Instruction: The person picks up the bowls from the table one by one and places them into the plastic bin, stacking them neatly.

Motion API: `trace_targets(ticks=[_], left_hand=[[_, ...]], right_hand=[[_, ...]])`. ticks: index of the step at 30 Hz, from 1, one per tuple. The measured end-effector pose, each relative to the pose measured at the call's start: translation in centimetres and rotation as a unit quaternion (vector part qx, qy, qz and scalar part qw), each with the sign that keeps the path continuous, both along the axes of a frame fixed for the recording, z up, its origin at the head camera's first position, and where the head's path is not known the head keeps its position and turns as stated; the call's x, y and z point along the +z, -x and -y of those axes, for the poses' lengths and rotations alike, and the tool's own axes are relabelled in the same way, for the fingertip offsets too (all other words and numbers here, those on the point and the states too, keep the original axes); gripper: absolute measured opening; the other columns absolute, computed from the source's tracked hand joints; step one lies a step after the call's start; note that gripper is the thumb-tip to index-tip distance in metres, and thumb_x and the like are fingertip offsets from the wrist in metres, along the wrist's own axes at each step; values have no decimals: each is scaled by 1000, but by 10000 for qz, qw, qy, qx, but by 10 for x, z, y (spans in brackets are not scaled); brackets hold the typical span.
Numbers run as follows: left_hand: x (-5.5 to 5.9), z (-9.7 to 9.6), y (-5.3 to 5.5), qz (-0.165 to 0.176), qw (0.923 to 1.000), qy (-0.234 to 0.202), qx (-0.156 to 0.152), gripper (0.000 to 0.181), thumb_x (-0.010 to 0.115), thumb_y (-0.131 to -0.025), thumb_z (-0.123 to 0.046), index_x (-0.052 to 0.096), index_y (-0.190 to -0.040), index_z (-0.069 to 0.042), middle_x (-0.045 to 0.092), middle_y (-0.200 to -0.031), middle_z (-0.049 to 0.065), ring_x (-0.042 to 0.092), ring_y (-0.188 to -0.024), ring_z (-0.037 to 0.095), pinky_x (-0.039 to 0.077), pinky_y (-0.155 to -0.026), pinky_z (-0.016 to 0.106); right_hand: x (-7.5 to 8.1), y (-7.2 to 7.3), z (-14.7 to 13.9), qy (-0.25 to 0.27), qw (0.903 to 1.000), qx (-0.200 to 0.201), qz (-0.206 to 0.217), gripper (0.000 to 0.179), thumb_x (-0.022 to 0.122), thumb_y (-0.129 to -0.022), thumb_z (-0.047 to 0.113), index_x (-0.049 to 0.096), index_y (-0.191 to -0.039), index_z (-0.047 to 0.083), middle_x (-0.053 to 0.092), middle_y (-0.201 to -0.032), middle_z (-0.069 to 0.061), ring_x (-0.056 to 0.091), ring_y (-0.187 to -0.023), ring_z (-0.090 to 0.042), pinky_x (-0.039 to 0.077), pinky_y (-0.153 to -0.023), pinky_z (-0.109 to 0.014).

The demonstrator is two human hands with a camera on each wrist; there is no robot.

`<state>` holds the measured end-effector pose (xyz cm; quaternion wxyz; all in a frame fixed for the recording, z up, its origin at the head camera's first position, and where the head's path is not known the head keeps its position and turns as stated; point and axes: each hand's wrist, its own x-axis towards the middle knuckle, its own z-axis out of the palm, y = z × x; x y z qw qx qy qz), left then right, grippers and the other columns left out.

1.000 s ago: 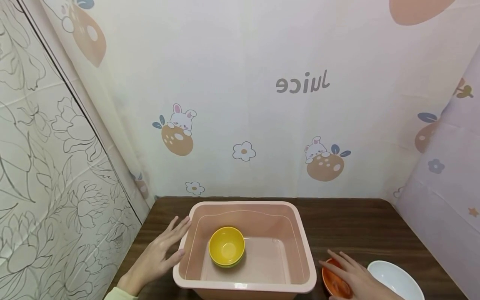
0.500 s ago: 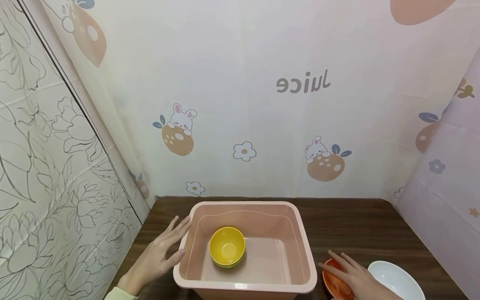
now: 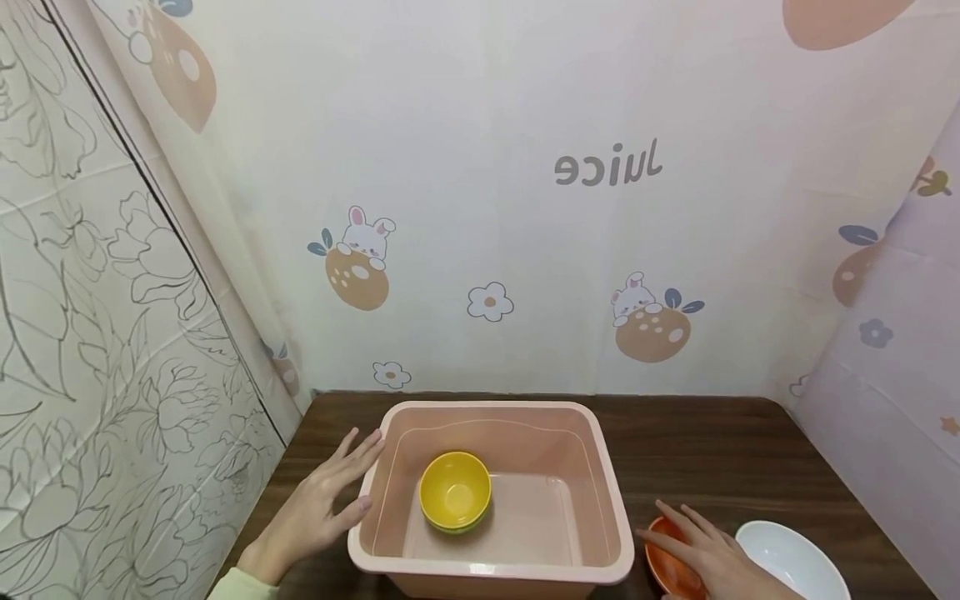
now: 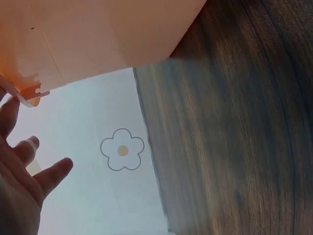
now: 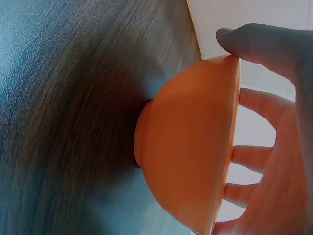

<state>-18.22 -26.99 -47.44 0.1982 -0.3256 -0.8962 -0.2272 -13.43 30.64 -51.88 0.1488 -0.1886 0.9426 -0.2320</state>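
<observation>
A pink plastic tub [image 3: 491,571] stands on the table, and inside it at the left sits a yellow bowl [image 3: 455,490] with a green edge showing beneath. My left hand [image 3: 315,512] rests with spread fingers against the tub's left rim; the left wrist view shows its fingertips at that rim. At the right, my right hand [image 3: 712,557] lies over an orange bowl [image 3: 667,560], fingers extended across its mouth. In the right wrist view the thumb and fingertips touch the rim of the upright bowl, whose foot is at the table.
A white bowl [image 3: 791,557] stands at the right, partly behind my right wrist. The dark wood table [image 3: 697,442] meets a printed cloth wall [image 3: 480,208] at the back. Another patterned panel [image 3: 150,350] closes off the left side.
The view has shifted slightly. Both hands, the tub and the bowls keep their places.
</observation>
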Motion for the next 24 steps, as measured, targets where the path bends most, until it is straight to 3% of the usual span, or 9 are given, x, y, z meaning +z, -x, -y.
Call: trace_targets(ticks=[7,15,24], left_hand=[[-3,-1,1,-99,9998,-130,-100,69,71,-90,-23,48,-155,-14,45,-162,4,30,-155,36,47,-102,69],[-8,-1,-1,-15,9992,-394,-115,68,70,-91,-21,48,-155,-14,45,-162,5,27,-157,32,46,-100,73],[-11,-4,1,-218,9977,-606,-204,66,68,-90,-19,51,-153,-10,48,-159,10,30,-155,33,42,-100,75]], right_hand=[[-1,-1,3,-102,9998,-131,-73,85,77,-73,66,54,-149,34,35,-162,-24,31,-139,-65,31,-83,-93],[-3,-1,3,-68,9999,-124,-44,82,76,-74,66,55,-148,36,36,-161,-25,32,-138,-64,31,-83,-93],[-3,-2,3,-102,9997,-184,-90,81,75,-75,67,55,-147,36,37,-160,-23,35,-137,-63,33,-83,-92]])
